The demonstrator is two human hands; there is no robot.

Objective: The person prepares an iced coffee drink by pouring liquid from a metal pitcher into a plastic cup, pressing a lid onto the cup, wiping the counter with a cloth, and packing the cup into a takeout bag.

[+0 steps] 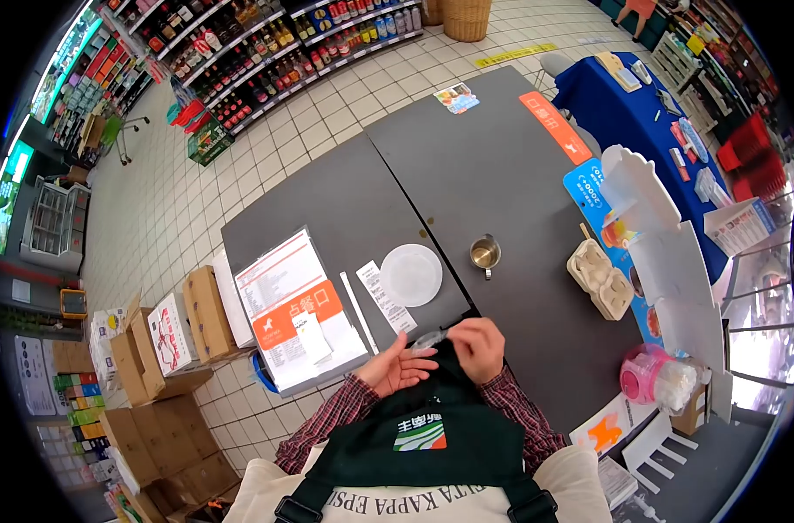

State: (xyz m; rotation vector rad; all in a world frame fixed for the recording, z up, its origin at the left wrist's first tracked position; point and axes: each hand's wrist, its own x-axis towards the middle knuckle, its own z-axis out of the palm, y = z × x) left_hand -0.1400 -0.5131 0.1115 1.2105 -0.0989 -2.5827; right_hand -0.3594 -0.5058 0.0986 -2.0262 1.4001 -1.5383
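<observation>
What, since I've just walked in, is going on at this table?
A person in a dark green apron has both hands at the table's near edge. The left hand is palm up, the right hand has curled fingers, and between them is a small clear item, too unclear to identify. Ahead are a round white disc beside a printed paper strip and a metal cup.
</observation>
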